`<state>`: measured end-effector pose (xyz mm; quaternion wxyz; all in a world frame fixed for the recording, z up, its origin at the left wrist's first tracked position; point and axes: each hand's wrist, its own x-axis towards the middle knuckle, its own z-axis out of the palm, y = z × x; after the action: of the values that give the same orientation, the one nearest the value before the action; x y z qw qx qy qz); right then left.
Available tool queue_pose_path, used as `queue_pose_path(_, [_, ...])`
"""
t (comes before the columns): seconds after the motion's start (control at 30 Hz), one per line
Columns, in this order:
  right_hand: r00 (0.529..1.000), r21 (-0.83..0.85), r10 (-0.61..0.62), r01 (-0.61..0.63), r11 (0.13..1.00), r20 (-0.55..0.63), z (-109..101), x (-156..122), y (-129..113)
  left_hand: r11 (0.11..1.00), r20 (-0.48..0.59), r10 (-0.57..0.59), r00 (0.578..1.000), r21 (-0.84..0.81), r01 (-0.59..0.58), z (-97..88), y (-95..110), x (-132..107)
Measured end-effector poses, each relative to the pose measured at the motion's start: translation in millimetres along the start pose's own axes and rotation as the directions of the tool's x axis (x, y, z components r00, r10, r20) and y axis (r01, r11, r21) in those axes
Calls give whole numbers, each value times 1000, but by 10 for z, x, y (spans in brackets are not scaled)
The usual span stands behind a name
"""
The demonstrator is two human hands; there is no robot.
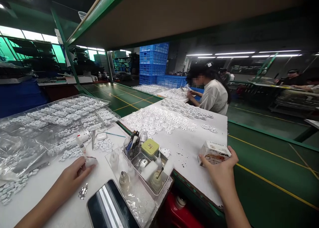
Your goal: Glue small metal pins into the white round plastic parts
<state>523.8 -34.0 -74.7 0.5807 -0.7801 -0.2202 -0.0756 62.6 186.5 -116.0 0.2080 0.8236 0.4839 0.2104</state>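
Note:
My right hand (222, 171) grips a small white printed box (214, 152) at the right edge of the white worktable (189, 145). My left hand (72, 177) rests on the table to the left, fingers closed around a small white squeeze bottle with a red-tipped nozzle (83, 153). Between my hands stands a clear plastic tray (139, 168) with small bottles, brushes and a green-lidded tin (150, 147). A pile of small silver bits (83, 191) lies just below the left hand.
A dark phone (109, 206) lies at the near edge. Clear plastic sheets with rows of white parts (62, 118) cover the left. Several round white discs (171, 116) spread across the far table, where another person in a white shirt (214, 95) sits. Blue crates (153, 63) are stacked behind.

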Motion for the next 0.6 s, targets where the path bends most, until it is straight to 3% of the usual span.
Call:
queue_pose_path(0.17, [974,54,-155,166,985,-168,-74,-547,-111,1000,7,6,1000,4,-6,44,-43,15])
queue_pose_path(0.2, [967,65,-228,237,969,-116,-77,-662,-132,1000,11,12,1000,-4,-12,46,-32,19])
queue_pose_path(0.23, [950,40,-311,310,950,20,-67,-739,-152,1000,13,18,1000,-12,-18,44,-17,22])
queue_pose_path(0.27, [893,8,-390,398,917,225,-39,-770,-174,1000,15,23,1000,-19,-23,39,1,23])
queue_pose_path(0.33, [678,-8,-425,536,844,599,71,-691,-236,999,16,25,1000,-28,-25,24,35,21])
queue_pose_path(0.37, [577,7,-408,571,821,708,152,-596,-277,999,16,21,1000,-29,-21,17,46,20])
queue_pose_path(0.47, [412,73,-389,603,794,824,461,-253,-407,1000,36,11,999,-19,-10,10,47,20])
queue_pose_path(0.6, [142,195,-365,641,742,920,852,16,-512,1000,55,18,998,-18,-17,11,34,35])
